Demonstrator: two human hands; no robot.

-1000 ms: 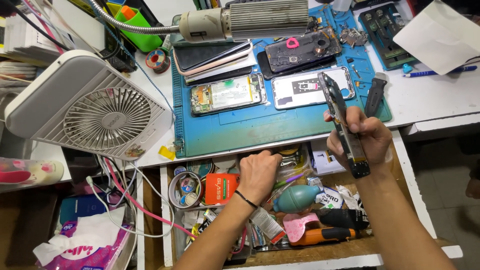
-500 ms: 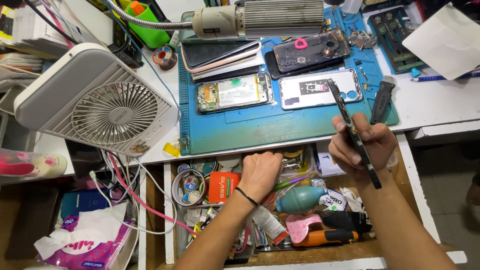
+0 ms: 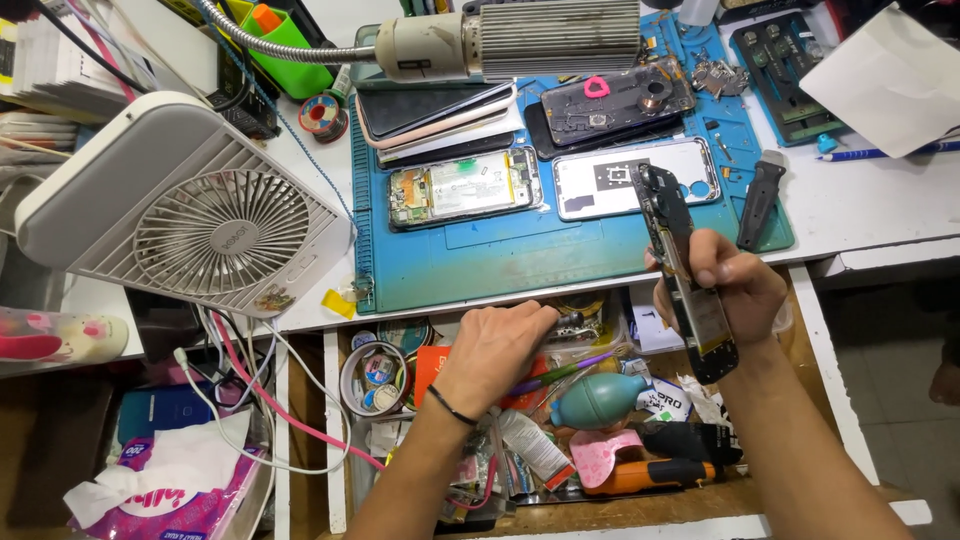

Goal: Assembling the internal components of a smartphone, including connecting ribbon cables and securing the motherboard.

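My right hand (image 3: 735,290) grips a phone frame (image 3: 688,270) edge-on above the open drawer (image 3: 335,430), its long axis running from the blue mat (image 3: 480,265) down toward me. My left hand (image 3: 495,350) is nearer the drawer clutter, fingers curled down into it; I cannot tell what they pinch. An orange flat package (image 3: 428,368) lies just beside my left hand; a teal blower bulb (image 3: 590,400) sits between my wrists.

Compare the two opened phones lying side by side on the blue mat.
The left phone shows a circuit board and a pale battery filling its frame; the right phone is a nearly bare white shell with one dark square patch. The left looks crowded, the right stripped. Both lie flat, lengthwise, on the blue mat.
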